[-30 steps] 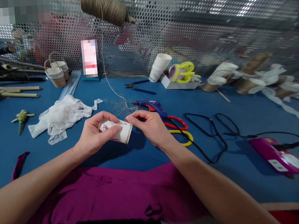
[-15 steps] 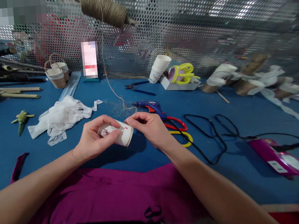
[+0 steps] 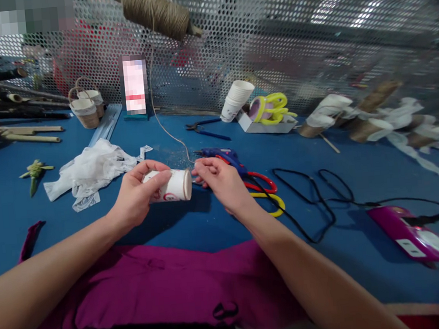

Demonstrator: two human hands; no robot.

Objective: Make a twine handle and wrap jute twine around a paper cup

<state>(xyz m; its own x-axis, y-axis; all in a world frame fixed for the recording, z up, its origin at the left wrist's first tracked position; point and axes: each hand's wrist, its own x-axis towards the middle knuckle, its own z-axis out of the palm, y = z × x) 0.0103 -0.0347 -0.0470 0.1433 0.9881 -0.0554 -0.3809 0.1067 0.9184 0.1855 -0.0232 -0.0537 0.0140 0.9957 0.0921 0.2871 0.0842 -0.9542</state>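
Note:
My left hand [image 3: 139, 194] is wrapped round a white paper cup [image 3: 177, 185] with printed marks. The cup lies on its side in the air, its base turned toward my right hand [image 3: 219, 182]. Thin twine [image 3: 168, 134] hangs from a twine spool [image 3: 156, 14] on the mesh wall and runs down to the pinched fingers of my right hand, just beside the cup's base. Beyond that hand lies a blue glue gun [image 3: 224, 156]. Scissors with a red and a yellow handle [image 3: 274, 201] are partly hidden by the right hand and wrist.
Crumpled white lace [image 3: 93, 170] lies to the left, twine-wrapped little baskets [image 3: 86, 113] behind it. At the back are pliers [image 3: 211, 131], stacked paper cups [image 3: 237, 100] and a box with yellow-handled scissors [image 3: 272, 109]. A black cord [image 3: 311, 202] leads to a purple power box [image 3: 412, 232] on the right.
The cup has turned in my left hand, so its base faces right and other printing shows. My right hand has moved slightly down from the cup's edge, still with the twine.

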